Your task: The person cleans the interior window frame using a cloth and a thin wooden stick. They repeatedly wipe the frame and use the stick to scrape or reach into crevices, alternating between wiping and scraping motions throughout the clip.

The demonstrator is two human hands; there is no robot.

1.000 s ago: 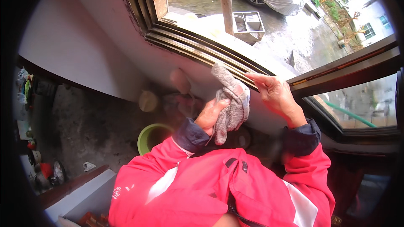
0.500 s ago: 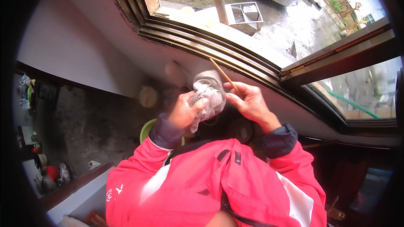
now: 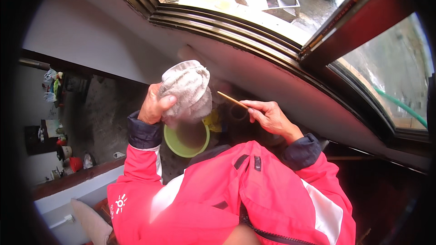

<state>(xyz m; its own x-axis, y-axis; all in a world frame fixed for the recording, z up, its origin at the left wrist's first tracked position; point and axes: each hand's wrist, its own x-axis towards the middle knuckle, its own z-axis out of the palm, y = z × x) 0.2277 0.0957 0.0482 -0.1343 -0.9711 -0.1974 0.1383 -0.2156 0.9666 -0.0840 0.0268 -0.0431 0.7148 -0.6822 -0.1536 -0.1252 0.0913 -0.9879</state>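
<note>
Left hand [image 3: 153, 105] grips rag [image 3: 186, 85], right hand [image 3: 271, 119] a stick [image 3: 231, 99]; green bucket [image 3: 182, 152] perhaps holds murky water [image 3: 190, 136]

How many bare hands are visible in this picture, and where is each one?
2. The left hand grips the grey-white cloth, left of centre. The right hand pinches a thin, chopstick-like stick, right of centre. No others show.

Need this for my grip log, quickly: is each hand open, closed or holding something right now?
Left hand: closed, holding a bunched greyish cloth.
Right hand: closed, pinching a thin tan stick near one end.
</note>
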